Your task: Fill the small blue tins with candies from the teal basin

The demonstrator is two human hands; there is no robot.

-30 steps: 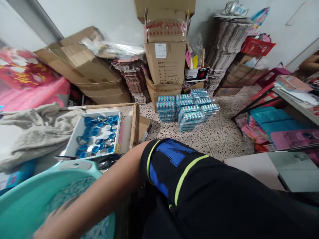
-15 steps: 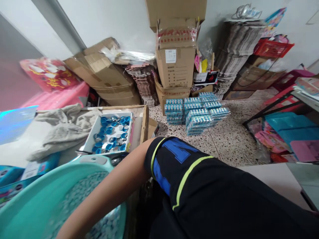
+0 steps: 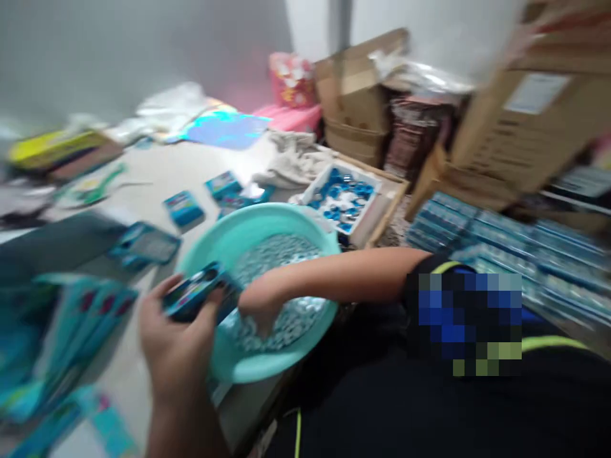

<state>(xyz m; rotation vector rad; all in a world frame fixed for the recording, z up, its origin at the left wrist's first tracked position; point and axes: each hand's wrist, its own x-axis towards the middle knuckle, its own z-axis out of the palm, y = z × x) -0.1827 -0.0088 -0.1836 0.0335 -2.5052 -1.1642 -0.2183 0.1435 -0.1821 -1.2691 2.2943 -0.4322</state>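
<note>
My left hand [image 3: 176, 356] is raised at the lower left and grips a small dark blue packet [image 3: 196, 292]. My right hand [image 3: 260, 308] reaches across from the right and dips into a round turquoise plastic basin [image 3: 206, 251]. Its fingers are buried among a heap of small silvery-blue discs [image 3: 281, 251], so what they hold is hidden. The left hand sits just above the basin's near edge, with the packet close to the right hand. The whole view is motion-blurred.
A white tray [image 3: 341, 200] of blue and silver caps stands beyond the basin. Several blue cards [image 3: 184, 208] lie on a pale surface at left. Shrink-wrapped blue packs [image 3: 501, 254] and cardboard boxes [image 3: 529, 121] fill the right. A grey cloth [image 3: 293, 159] lies behind the tray.
The view has swung left and tilted, bringing the basin fully into sight. My left hand has appeared holding the blue packet. My right arm still reaches into the basin.
</note>
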